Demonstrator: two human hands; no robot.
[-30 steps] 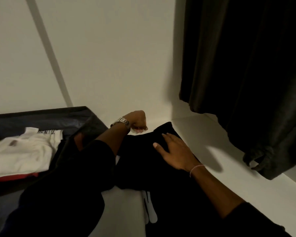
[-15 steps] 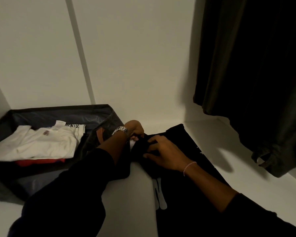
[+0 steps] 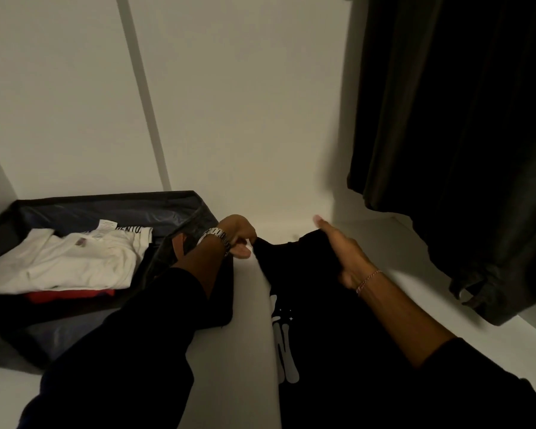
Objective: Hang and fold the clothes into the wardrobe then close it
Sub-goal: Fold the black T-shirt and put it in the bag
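My right hand (image 3: 342, 253) has flattened, fingers straight, on the black shirt (image 3: 316, 305) while my left hand (image 3: 237, 238) now pinches its corner, so folding's nearly done.

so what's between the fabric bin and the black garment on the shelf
In the head view, a bare strip of white shelf separates the fabric bin from the black garment; the left hand spans it farther back.

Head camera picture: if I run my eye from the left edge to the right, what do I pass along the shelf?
Folded white clothes in the dark fabric bin → left hand, pinching the black garment's corner → black garment with pale print → right hand, flat on it → dark hanging clothes.
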